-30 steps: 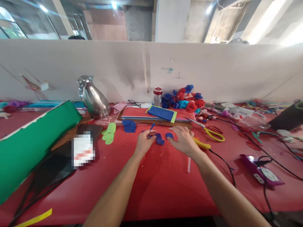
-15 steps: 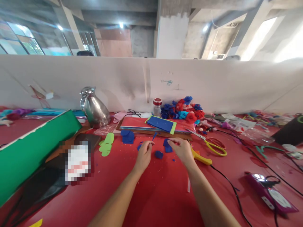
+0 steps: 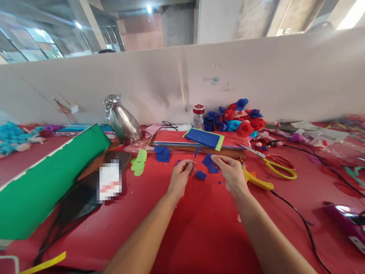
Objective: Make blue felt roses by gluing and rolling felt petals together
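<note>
Fingertips together on both sides: my left hand [image 3: 181,176] pinches a thin blue strip [image 3: 196,153], my right hand [image 3: 232,174] is clamped by thumb and finger on a blue piece [image 3: 207,160], both just above the red table [image 3: 194,236]. Going across from the left: the steel jug [image 3: 124,123], then green cutouts [image 3: 139,163] lying flat, then a blue stack [image 3: 162,154], flat too. Between my hands, a small blue roll [image 3: 201,175] rests on the table. Strip and piece are apart, so I'd judge this bit unjoined and early. Behind, right of middle, flowers [image 3: 235,121] sit heaped, those looking formed already; the flat blue is what's left. Far right of my hand, the glue gun [image 3: 259,183], then the scissors [image 3: 281,168], both lying free.
</note>
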Tool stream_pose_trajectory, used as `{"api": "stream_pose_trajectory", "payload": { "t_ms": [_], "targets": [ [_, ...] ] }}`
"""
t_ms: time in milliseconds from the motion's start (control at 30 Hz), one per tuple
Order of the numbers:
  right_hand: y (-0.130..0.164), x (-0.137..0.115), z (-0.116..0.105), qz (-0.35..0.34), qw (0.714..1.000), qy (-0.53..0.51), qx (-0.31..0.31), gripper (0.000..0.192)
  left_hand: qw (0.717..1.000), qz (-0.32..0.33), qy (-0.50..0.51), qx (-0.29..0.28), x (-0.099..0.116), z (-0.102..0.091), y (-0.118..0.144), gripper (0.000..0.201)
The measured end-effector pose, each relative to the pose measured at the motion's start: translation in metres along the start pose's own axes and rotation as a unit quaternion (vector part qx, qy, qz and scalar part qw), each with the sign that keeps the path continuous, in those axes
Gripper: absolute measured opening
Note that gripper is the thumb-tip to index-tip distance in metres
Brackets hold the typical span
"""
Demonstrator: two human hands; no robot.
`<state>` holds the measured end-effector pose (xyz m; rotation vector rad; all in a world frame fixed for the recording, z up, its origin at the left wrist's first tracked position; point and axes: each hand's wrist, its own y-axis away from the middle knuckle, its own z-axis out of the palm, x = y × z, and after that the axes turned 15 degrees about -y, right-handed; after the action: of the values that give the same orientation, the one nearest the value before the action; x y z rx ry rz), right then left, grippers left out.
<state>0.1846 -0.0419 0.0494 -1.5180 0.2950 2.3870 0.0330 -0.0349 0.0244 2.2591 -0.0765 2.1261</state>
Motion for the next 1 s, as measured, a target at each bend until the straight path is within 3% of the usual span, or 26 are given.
{"api": "stream_pose_trajectory", "payload": {
  "t_ms": [200,367,1000],
  "targets": [
    [-0.0008,0.0014,0.0036,0.072,0.992,-0.096,0.026,0.026,0.999,-0.017,0.025,-0.036,0.0019,0.0046,0.0055,0.021],
    [0.0011,0.0009,0.0052,0.094,0.989,-0.112,0.017,0.028,0.997,-0.043,0.033,-0.058,0.0033,0.0076,0.0086,0.025],
    [0.002,0.0042,0.003,0.108,0.989,-0.103,-0.008,0.031,0.994,-0.047,0.044,-0.09,-0.0016,0.0081,0.0079,0.032]
  ]
}}
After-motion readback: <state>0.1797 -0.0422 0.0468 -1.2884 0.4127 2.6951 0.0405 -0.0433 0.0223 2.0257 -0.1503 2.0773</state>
